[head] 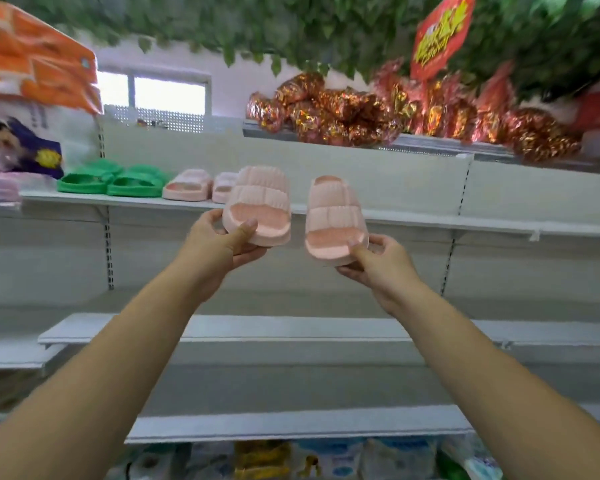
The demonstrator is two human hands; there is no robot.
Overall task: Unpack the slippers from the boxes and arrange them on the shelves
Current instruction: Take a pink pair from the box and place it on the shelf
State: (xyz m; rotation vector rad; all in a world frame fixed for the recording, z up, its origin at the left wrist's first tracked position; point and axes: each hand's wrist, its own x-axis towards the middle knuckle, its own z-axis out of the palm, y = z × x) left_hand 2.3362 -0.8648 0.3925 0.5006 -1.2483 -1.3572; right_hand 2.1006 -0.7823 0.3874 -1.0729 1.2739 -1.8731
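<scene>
My left hand (219, 247) grips the heel of a pale pink slipper (258, 199), thumb on its footbed. In my right hand (378, 261) is a second pink slipper (333, 216), pinched at the heel the same way. Both slippers are held in the air just in front of the upper white shelf (430, 221), toes pointing away from me. On that shelf to the left stand a pair of pink slippers (189, 186) and green slippers (118, 181) in a row.
Above, a top shelf carries red and gold foil bags (378, 116), with a red sign (440, 36) and green leaves overhead. Packaged goods (21, 98) stack at the left. Two lower white shelves (291, 329) lie below; packets (291, 460) sit at the bottom.
</scene>
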